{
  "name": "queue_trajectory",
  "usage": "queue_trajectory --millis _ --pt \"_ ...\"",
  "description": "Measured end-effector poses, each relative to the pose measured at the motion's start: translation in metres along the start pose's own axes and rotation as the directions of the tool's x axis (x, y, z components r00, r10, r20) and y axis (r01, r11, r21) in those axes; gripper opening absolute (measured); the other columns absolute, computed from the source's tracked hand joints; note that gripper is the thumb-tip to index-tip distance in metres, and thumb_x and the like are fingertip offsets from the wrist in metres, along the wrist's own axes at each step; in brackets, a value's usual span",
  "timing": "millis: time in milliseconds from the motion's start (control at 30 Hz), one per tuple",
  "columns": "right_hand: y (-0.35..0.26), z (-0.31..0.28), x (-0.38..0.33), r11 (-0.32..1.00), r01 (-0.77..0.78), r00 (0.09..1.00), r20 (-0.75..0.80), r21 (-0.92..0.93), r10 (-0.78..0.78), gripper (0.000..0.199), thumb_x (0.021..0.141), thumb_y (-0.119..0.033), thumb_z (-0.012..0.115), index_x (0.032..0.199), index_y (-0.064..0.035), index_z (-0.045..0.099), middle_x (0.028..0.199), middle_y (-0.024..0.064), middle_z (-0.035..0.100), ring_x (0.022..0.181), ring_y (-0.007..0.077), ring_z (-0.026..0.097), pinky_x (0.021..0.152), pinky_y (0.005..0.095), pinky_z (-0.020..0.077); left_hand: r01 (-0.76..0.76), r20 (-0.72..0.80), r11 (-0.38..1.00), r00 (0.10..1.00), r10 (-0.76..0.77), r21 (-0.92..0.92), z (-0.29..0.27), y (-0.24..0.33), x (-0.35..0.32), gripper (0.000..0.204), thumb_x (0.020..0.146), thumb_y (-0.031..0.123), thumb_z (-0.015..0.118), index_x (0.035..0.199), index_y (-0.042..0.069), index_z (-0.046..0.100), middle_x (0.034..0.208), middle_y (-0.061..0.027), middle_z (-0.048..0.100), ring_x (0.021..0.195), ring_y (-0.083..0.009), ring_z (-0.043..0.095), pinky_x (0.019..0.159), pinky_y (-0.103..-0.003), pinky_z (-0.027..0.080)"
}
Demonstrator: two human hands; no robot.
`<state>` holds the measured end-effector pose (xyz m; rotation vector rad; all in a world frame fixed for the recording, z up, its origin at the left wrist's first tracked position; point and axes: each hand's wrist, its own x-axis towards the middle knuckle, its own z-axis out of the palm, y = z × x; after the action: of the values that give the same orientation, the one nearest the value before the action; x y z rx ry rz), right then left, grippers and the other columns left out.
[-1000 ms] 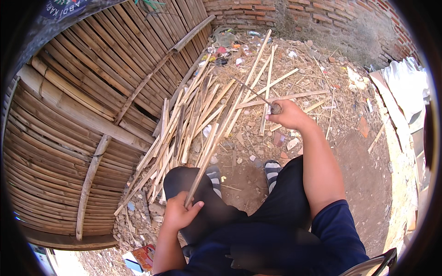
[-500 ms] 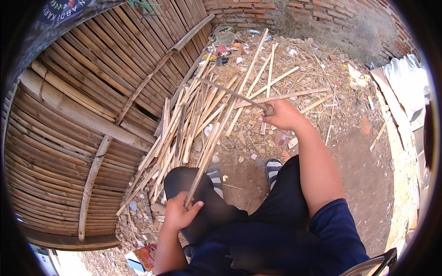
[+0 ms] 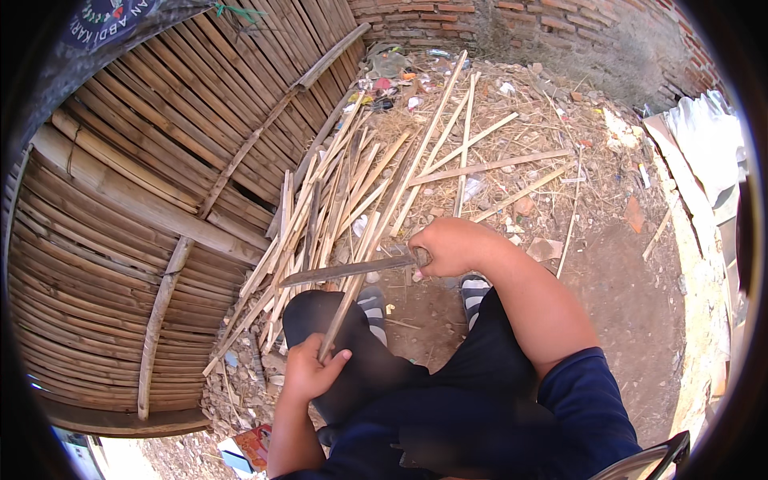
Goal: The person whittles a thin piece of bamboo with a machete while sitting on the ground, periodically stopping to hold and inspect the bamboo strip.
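Observation:
My left hand (image 3: 313, 367) is closed around the near end of a long bamboo strip (image 3: 392, 206), next to my left knee. The strip slants away from me toward the brick wall. In my right hand (image 3: 450, 245) is the handle of a machete (image 3: 348, 270), whose dark, long blade points left. That blade lies across the strip, a short way beyond my left hand; whether it touches the strip I cannot tell. My right fingers wrap round the handle and partly hide it.
A heap of cut bamboo strips (image 3: 320, 216) lies on the left, beside a bamboo slat wall (image 3: 120, 224). More loose strips (image 3: 496, 166) are scattered ahead over straw and rubble. A brick wall (image 3: 552, 32) stands at the back. White plastic sheeting (image 3: 704, 144) hangs at the right.
My right hand has come nearer to me and to the left, bringing the machete down from over the far part of the strips. My left hand has stayed in place on the strip.

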<state>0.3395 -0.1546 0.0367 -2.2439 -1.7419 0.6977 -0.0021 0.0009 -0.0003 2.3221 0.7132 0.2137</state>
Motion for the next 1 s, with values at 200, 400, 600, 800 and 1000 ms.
queue_trajectory --millis 200,400,600,800,1000 --pt "0.069 -0.006 0.001 0.969 -0.075 0.96 -0.244 0.237 0.134 0.042 0.081 -0.036 0.086 0.106 -0.0048 0.072 0.09 0.0184 0.073 0.087 0.0353 0.071 0.078 0.0447 0.0541 -0.026 -0.013 1.0 1.0 0.026 0.01 0.0 0.005 -0.003 0.03 0.084 0.021 0.086 0.087 0.003 0.063 0.059 -0.0018 0.058 0.053 -0.0107 0.055 0.053 -0.028 0.045" --pt "0.095 -0.032 -0.023 0.821 -0.316 0.804 -0.326 0.476 0.498 0.063 0.082 -0.039 0.084 0.13 -0.0004 0.068 0.115 0.0267 0.072 0.11 0.0389 0.07 0.097 0.0446 0.054 -0.023 -0.002 0.999 1.0 0.023 -0.027 0.002 0.001 0.0 0.029 0.084 0.02 0.086 0.088 0.003 0.063 0.059 -0.0011 0.058 0.054 -0.0098 0.054 0.053 -0.028 0.045" --pt "0.037 -0.005 -0.01 0.983 -0.092 0.985 -0.128 0.161 0.113 0.056 0.082 -0.04 0.083 0.123 -0.0032 0.071 0.107 0.0246 0.073 0.103 0.0414 0.07 0.091 0.0464 0.0547 0.005 0.003 1.0 1.0 -0.005 -0.02 0.003 0.0 0.001 0.033 0.084 0.027 0.086 0.088 0.002 0.065 0.06 -0.0058 0.06 0.053 -0.019 0.061 0.054 -0.033 0.049" --pt "0.011 0.009 0.005 0.994 0.096 0.993 -0.079 0.057 -0.091 0.053 0.081 -0.041 0.084 0.116 -0.003 0.072 0.095 0.0235 0.072 0.094 0.0399 0.071 0.085 0.0473 0.0544 0.021 0.006 1.0 1.0 -0.021 0.004 -0.002 0.002 -0.001 0.033 0.084 0.027 0.086 0.088 0.002 0.065 0.059 -0.0055 0.06 0.052 -0.0188 0.06 0.054 -0.033 0.049" --pt "0.095 -0.023 -0.008 0.836 -0.296 0.775 -0.395 0.462 0.493 0.056 0.083 -0.039 0.083 0.123 -0.0023 0.07 0.107 0.0237 0.074 0.102 0.038 0.071 0.091 0.0454 0.0543 -0.017 -0.005 1.0 1.0 0.017 -0.001 -0.002 0.004 0.0 0.034 0.084 0.029 0.086 0.089 0.002 0.066 0.059 -0.0057 0.06 0.052 -0.0196 0.061 0.054 -0.033 0.049"
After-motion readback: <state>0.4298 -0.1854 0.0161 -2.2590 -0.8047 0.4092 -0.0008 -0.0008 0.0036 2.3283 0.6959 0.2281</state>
